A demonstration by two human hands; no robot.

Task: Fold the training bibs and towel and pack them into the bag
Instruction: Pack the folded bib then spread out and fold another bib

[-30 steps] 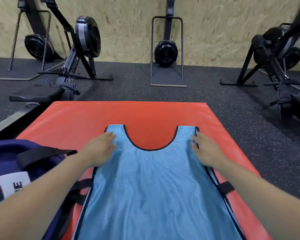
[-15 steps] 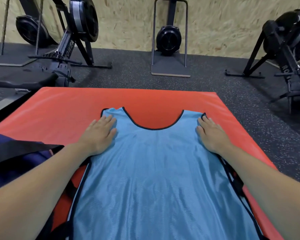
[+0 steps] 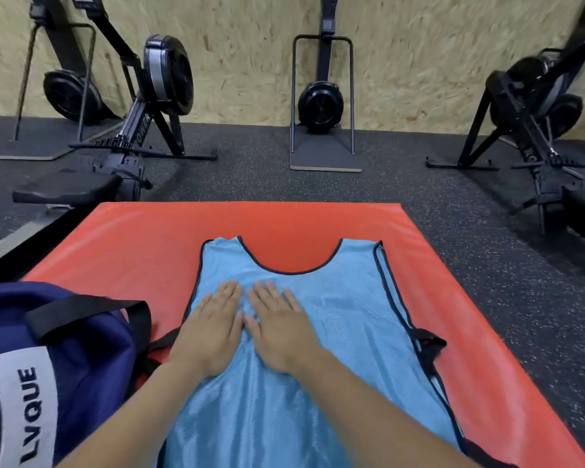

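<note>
Early stage: left hand and right hand, fingers flat, press the unfolded blue bib; folding and packing the bag remain.

Your left hand and right hand press flat, side by side, on the blue bib spread over the orange mat, navy bag just left.

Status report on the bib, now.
Left hand and right hand open, flat on blue bib. Bib spread unfolded on orange mat. Navy bag at left. Nothing in the way.
</note>
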